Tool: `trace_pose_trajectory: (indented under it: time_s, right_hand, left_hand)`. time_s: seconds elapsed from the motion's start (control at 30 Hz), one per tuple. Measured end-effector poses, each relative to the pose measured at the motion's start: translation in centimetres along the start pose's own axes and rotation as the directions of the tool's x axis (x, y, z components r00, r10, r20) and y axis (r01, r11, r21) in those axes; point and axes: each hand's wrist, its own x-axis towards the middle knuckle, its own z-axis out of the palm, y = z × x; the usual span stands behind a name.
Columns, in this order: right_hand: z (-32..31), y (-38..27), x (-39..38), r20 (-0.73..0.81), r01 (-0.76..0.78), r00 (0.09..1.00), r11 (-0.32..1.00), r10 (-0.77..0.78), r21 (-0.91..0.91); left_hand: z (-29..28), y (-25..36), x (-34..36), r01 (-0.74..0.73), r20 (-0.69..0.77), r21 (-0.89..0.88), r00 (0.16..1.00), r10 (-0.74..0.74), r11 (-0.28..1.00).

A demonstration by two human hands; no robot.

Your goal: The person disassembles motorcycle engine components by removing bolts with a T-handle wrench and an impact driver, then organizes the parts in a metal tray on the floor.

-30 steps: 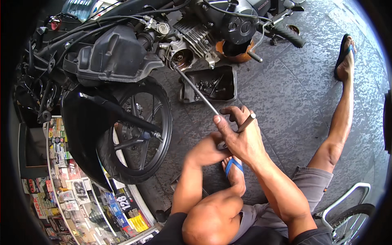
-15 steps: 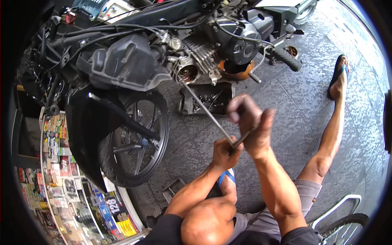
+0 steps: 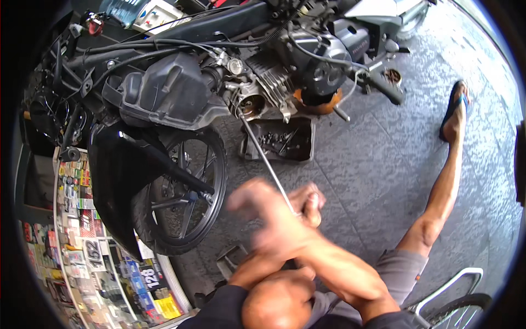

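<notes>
A long thin T-handle wrench [image 3: 265, 159] slants from the engine's open cylinder head [image 3: 251, 104] down toward me. My left hand [image 3: 308, 204] is closed around its near end, and the crossbar is hidden by the fingers. Across my left forearm passes my right arm. My right hand [image 3: 268, 222] is to the left of the shaft, smeared by motion, so its fingers cannot be made out. The wrench tip meets the left rim of the round opening in the head. Finned metal of the cylinder [image 3: 274, 77] lies just right of that opening.
Below the engine sits a dark tray [image 3: 304, 143] with several bolts and small parts. A front wheel [image 3: 219, 186] and black fender [image 3: 118, 181] stand at left, beside a glass case [image 3: 93, 247] of packaged goods. My outstretched leg [image 3: 445, 181] is at right, near a bicycle wheel [image 3: 466, 307].
My right hand has swept left and down across my left forearm, away from the wrench handle. The handle end has moved slightly down and left, with my left hand still on it.
</notes>
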Motion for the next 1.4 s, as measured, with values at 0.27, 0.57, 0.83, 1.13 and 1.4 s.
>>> trace_pose_trajectory:
  time_s: [0.27, 0.57, 0.83, 1.13, 1.4]
  right_hand:
    - [3.2, 3.4, -1.6, 0.237, 0.405, 0.905, 0.547, -0.352, -0.733]
    - [2.6, 4.7, -5.3, 0.424, 0.619, 0.780, 0.470, -0.460, -0.629]
    - [-3.2, 5.4, -8.5, -0.059, -0.307, 0.886, 0.487, 0.459, -0.818]
    - [0.1, 3.0, -9.9, 0.282, 0.077, 0.930, 0.625, 0.236, -0.777]
    - [-1.2, 7.5, -13.6, -0.039, -0.159, 0.840, 0.176, 0.541, -0.972]
  left_hand:
    - [1.4, 3.3, 5.4, 0.149, 0.322, 0.367, 0.906, -0.275, 0.918]
    - [-7.1, 5.0, 5.4, 0.833, 0.604, -0.428, 0.552, -0.576, 0.350]
    - [-7.3, 4.4, 5.1, 0.815, 0.492, -0.401, 0.577, -0.652, 0.419]
    - [-7.8, 5.6, 5.2, 0.822, 0.364, -0.385, 0.553, -0.750, 0.419]
    - [-7.5, 4.7, 5.6, 0.800, 0.265, -0.304, 0.593, -0.761, 0.518]
